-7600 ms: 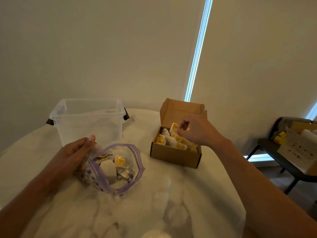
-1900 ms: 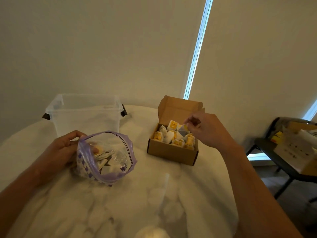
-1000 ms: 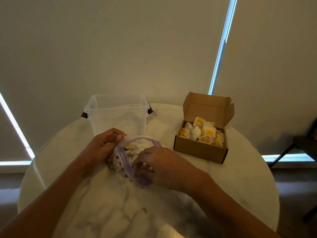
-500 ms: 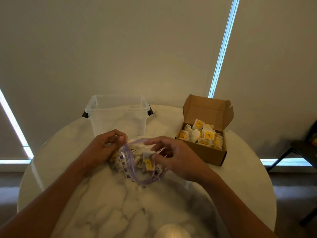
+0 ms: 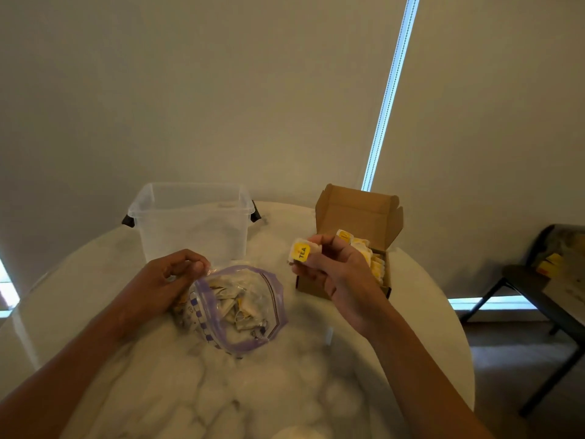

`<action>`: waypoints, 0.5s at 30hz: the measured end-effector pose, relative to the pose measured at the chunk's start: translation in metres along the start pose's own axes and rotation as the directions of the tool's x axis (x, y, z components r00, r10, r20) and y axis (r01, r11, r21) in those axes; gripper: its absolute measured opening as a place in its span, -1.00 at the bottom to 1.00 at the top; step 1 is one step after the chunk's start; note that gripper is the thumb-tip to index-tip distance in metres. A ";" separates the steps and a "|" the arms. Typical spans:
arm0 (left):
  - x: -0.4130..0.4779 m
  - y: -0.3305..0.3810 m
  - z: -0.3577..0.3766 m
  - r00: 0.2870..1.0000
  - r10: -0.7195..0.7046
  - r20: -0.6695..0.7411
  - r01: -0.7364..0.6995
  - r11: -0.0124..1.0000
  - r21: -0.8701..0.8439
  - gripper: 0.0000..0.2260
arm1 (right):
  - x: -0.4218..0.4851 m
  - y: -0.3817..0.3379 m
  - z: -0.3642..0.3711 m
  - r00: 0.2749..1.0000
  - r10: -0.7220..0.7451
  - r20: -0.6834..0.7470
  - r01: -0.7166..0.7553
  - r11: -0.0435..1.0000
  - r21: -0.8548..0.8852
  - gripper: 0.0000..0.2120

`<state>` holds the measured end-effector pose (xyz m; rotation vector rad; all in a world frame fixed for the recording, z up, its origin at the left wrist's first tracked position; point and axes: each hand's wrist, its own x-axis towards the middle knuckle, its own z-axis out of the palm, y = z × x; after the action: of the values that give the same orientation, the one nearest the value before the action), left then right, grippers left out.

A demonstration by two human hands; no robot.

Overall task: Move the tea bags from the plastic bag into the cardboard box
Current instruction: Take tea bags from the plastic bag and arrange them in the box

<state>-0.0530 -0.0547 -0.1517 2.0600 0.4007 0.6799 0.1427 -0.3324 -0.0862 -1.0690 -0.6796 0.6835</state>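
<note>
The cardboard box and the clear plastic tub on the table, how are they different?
The cardboard box is brown and opaque; the plastic tub is see-through. The cardboard box holds yellow-labelled tea bags; the plastic tub looks empty. The cardboard box has a raised lid flap; the plastic tub has no lid, only dark side handles. Both stand open on the marble table.

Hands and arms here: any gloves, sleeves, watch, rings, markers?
Nothing worn that shows. Left hand and right hand are bare, no gloves, rings or markers; both forearms bare to the frame edge, no sleeve, watch or band in view.
</note>
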 end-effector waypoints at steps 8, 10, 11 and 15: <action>0.004 -0.010 0.002 1.000 0.008 -0.016 -0.009 0.998 -0.055 -0.67 | 0.018 -0.028 -0.047 0.874 -0.333 -0.354 0.211 0.916 -0.341 -0.75; 0.006 -0.009 0.003 1.000 -0.011 -0.016 0.010 0.998 -0.063 -0.80 | 0.022 -0.036 -0.061 0.840 -0.374 -0.394 0.214 0.895 -0.392 -0.79; 0.006 -0.009 0.003 1.000 -0.013 -0.019 0.011 0.998 -0.063 -0.81 | 0.025 -0.038 -0.067 0.818 -0.400 -0.414 0.206 0.875 -0.438 -0.82; 0.005 -0.008 0.005 1.000 -0.008 -0.010 0.007 0.998 -0.064 -0.87 | 0.030 -0.032 -0.089 0.769 -0.480 -0.422 0.122 0.759 -0.640 -0.87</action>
<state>-0.0462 -0.0504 -0.1591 1.9940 0.3873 0.6900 0.2357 -0.3676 -0.0810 -1.5885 -0.5263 -0.1968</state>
